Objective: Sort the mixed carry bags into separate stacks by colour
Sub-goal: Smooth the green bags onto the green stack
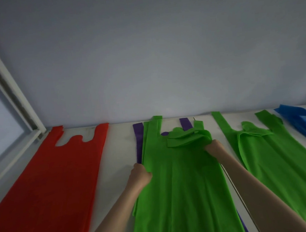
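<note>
A mixed pile lies in the middle of the white table, with a green bag (180, 182) on top and a purple bag (138, 135) showing beneath it at the far end and left edge. My left hand (141, 174) pinches the green bag's left edge. My right hand (214, 147) grips its upper right part, where one handle is folded over. Flat on the left lies a red bag (49, 177). Right of the pile is a separate green stack (278, 154), and blue bags (303, 123) sit at the far right.
A grey wall (153, 61) rises directly behind the table (120, 154). A white window frame (12, 107) slants along the left side. A thin dark line on the table runs between the mixed pile and the green stack.
</note>
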The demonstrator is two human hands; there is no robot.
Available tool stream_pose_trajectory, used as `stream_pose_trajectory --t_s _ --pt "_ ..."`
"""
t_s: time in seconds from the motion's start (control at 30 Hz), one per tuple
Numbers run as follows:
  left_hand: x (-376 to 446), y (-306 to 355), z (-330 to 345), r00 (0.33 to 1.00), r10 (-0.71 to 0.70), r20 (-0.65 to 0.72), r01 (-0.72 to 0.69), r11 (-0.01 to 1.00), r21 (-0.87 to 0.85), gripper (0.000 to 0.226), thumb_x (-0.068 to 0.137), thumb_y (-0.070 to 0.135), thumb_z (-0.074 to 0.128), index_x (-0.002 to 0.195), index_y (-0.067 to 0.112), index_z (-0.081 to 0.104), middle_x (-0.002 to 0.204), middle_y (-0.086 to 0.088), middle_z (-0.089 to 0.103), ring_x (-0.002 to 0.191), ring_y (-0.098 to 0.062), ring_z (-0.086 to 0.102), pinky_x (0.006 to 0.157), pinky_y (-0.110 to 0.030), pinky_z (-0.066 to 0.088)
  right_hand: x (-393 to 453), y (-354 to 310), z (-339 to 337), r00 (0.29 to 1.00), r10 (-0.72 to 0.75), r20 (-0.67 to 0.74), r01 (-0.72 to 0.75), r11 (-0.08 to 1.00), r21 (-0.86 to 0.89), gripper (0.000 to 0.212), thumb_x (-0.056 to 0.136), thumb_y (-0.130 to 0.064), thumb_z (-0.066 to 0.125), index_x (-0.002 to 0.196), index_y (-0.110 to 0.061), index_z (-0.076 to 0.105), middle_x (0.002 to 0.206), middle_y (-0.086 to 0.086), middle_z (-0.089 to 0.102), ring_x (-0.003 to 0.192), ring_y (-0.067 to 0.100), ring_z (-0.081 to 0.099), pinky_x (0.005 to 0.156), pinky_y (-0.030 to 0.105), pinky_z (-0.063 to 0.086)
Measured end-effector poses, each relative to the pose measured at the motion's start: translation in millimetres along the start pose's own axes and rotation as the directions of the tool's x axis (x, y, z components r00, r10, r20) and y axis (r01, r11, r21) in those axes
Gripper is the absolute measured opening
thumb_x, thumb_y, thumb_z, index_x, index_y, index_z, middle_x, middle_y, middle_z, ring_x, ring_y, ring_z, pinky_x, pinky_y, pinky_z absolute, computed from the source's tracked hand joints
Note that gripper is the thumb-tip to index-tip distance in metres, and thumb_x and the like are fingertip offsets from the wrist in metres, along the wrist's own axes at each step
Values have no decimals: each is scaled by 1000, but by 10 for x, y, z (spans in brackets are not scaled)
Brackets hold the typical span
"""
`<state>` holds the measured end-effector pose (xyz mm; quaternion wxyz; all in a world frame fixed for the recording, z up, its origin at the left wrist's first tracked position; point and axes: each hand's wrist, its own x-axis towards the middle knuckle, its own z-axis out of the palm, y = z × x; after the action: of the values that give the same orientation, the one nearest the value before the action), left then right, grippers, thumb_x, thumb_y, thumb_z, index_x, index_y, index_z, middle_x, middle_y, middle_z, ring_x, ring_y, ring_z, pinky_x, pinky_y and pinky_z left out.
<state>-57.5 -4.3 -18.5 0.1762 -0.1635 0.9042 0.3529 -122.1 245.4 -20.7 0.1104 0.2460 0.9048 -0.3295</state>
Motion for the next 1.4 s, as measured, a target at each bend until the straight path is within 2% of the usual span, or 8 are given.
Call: stream_pose_trajectory --t_s 0.1,0.2,0.3,0.47,0.77,1.03,1.27,1.4 --pt "-18 -28 -11 1000 4 10 -5 999 33 34 94 11 50 125 -3 48 117 -15 58 99 -25 59 81 -31 48 -60 -36 -24 998 -8 63 8 1000 15 10 89 -9 49 81 -11 55 77 4 48 56 10 39 50 18 35" --pt "-45 -30 -21 1000 11 5 -12 997 71 31 95 14 49 122 -2 50 125 -16 57 107 -27 59 90 -32 48 -76 -27 -17 998 -13 60 13 1000 9 33 94 -10 49 120 9 48 84 10 48 62 15 44 53 22 38" --pt "-81 -9 -29 1000 14 -11 -13 997 73 34 97 20 49 123 -2 50 127 -17 57 115 -30 57 91 -31 47 -87 7 5 999 -13 34 11 998 57 38 93 -17 52 121 10 48 69 7 45 59 16 44 54 25 40" --pt "-134 14 -50 1000 7 -16 -7 998 56 33 98 21 48 120 -2 51 118 -15 59 99 -27 58 89 -31 48 -97 6 -17 998 -26 52 22 997 78 37 94 -11 47 124 9 50 114 23 57 107 31 58 96 37 46" --pt "-326 657 68 989 88 -117 -89 996 -4 28 95 16 47 114 -3 54 111 -16 61 90 -26 57 76 -32 45 -94 -80 -359 984 -175 -44 175 985 2 43 94 -2 35 136 7 30 140 27 43 129 37 44 102 37 39" --pt "-853 1959 521 950 243 -197 -277 947 -165 22 90 12 48 67 12 47 64 -2 48 57 -18 47 50 -24 31 176 263 -1646 926 -372 -64 366 926 -94 44 99 -22 38 130 9 44 135 27 49 125 37 48 99 36 41" --pt "-1068 2845 1199 871 370 -323 -457 851 -260 11 95 14 44 101 9 51 68 3 47 53 -10 42 44 -19 33 774 1034 -2674 942 -283 -181 311 939 145 44 95 -22 46 124 10 51 117 27 58 108 32 56 89 39 44" --pt "-823 2610 1939 974 226 -21 -226 957 -180 31 98 13 42 123 0 53 106 -12 64 75 -16 58 63 -19 48 1030 1693 -2495 978 -207 -21 207 964 165 23 95 -6 45 112 6 54 82 14 57 82 26 55 79 22 52"
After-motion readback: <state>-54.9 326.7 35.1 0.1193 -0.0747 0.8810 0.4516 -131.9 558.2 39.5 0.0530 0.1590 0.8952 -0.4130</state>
